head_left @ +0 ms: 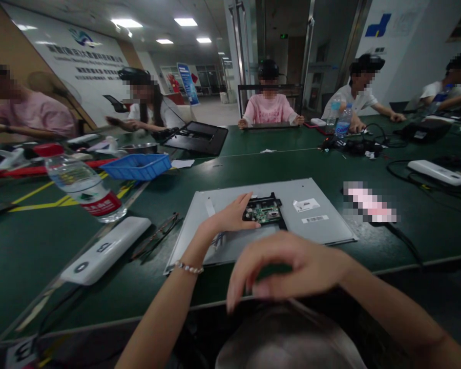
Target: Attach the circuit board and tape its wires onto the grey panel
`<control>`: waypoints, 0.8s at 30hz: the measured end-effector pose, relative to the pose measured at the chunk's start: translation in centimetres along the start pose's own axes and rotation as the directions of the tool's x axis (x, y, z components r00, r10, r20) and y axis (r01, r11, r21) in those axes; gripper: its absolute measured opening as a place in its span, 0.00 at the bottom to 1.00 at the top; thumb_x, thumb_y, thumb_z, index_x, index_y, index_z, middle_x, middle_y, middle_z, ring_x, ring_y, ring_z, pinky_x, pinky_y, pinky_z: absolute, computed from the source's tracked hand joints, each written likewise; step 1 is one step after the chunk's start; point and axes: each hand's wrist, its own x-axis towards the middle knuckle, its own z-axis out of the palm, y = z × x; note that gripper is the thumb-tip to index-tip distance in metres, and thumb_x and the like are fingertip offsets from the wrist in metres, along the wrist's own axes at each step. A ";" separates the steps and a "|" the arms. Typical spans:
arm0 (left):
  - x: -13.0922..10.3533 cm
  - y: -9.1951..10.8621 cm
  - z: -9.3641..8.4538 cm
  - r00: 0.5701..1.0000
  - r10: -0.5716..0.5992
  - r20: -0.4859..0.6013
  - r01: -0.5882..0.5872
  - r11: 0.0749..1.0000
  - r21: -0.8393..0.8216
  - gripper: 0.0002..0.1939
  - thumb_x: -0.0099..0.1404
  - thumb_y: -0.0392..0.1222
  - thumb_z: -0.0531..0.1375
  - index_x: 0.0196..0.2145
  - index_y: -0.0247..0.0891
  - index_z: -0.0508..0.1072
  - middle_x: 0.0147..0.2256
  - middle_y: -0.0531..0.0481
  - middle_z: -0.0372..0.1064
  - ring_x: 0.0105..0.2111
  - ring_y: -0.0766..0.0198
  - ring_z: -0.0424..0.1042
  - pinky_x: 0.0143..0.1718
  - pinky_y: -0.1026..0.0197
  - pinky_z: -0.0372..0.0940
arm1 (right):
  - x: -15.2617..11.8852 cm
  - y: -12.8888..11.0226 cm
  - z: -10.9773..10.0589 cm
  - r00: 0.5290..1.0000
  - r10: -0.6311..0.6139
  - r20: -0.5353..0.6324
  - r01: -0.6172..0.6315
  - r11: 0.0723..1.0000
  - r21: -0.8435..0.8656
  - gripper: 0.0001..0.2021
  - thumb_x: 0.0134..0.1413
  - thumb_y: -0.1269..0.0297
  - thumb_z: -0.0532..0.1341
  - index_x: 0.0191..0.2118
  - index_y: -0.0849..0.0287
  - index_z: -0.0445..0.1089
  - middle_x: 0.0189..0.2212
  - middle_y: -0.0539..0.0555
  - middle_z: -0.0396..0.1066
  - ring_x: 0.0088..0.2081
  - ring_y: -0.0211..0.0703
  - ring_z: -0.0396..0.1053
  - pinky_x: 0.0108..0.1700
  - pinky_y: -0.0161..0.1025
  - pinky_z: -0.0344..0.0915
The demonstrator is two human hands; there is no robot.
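Circuit board (268, 214) on the grey panel (322, 233) is seemingly being steadied by the left hand (234, 212), fingers spread wide. Nothing's visibly gripped by the loosely curled right hand (299, 253); it'd probably need to be brought closer for 2-handed work.

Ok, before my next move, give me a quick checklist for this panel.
1. Panel flat on table: ok.
2. Left hand at board: ok, by its left side; firm contact, cannot tell.
3. Right hand empty: looks ok, though blurred.
4. Bottle capped and apart from panel: ok.
5. Board screws tight: cannot tell, too small.
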 end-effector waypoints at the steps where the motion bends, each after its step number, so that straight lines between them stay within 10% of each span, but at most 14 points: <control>1: 0.0 0.1 -0.1 1.000 -0.001 0.001 0.001 1.000 0.000 0.52 0.55 0.63 0.57 0.65 0.33 0.36 0.64 0.34 0.40 0.63 0.45 0.44 0.61 0.48 0.47 | -0.2 1.4 -2.1 0.996 0.082 -0.030 -0.084 0.991 -0.107 0.12 0.58 0.68 0.56 0.47 0.56 0.70 0.45 0.53 0.72 0.45 0.40 0.69 0.48 0.37 0.64; 5: -0.1 0.6 -0.4 0.999 -0.046 0.029 0.046 0.999 -0.008 0.55 0.54 0.67 0.57 0.65 0.31 0.36 0.64 0.32 0.38 0.63 0.44 0.45 0.61 0.48 0.48 | -3.0 8.8 -9.8 0.796 0.291 -0.531 -0.559 0.688 -0.462 0.14 0.52 0.75 0.55 0.42 0.60 0.73 0.43 0.58 0.72 0.41 0.43 0.70 0.46 0.41 0.65; 10: -0.2 1.0 -0.6 0.997 -0.058 0.058 0.059 0.998 -0.009 0.55 0.54 0.68 0.55 0.65 0.31 0.36 0.65 0.33 0.36 0.63 0.44 0.44 0.61 0.48 0.46 | -7.5 14.1 -13.7 0.643 0.484 -0.593 -0.765 0.448 -0.464 0.15 0.48 0.66 0.62 0.44 0.61 0.73 0.43 0.60 0.72 0.41 0.48 0.70 0.44 0.42 0.65; 24: -0.2 1.0 -0.5 0.996 -0.055 0.068 0.055 0.998 0.012 0.54 0.56 0.68 0.54 0.66 0.35 0.33 0.65 0.35 0.34 0.63 0.43 0.44 0.61 0.48 0.46 | -7.5 14.3 -12.7 0.628 0.516 -0.583 -0.766 0.543 -0.345 0.12 0.43 0.71 0.62 0.38 0.61 0.71 0.32 0.55 0.75 0.34 0.44 0.72 0.38 0.38 0.66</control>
